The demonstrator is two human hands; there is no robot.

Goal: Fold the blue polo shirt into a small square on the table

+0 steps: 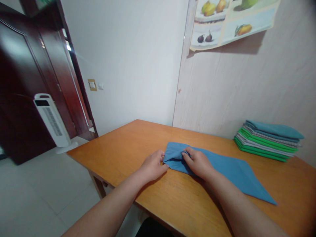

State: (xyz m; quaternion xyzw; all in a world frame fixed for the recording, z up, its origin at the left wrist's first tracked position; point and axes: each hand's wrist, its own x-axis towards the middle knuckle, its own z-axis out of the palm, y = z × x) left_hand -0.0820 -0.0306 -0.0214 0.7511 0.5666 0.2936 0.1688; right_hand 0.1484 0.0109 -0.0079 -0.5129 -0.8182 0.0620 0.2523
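A blue cloth (232,168) lies lengthwise on the wooden table, its left part folded over and a pointed corner reaching to the right. At its left edge, my left hand (155,164) pinches the fabric between thumb and fingers. My right hand (197,162) is closed on a gathered bit of the upper layer, lifting it slightly into a ridge. Part of the cloth is hidden under my right hand and forearm.
A stack of folded cloths (266,141) in green, grey, checked and blue stands at the table's back right, near the wall. The wooden table (118,148) ends at a left corner. A white tower fan (51,121) stands on the floor by the dark door.
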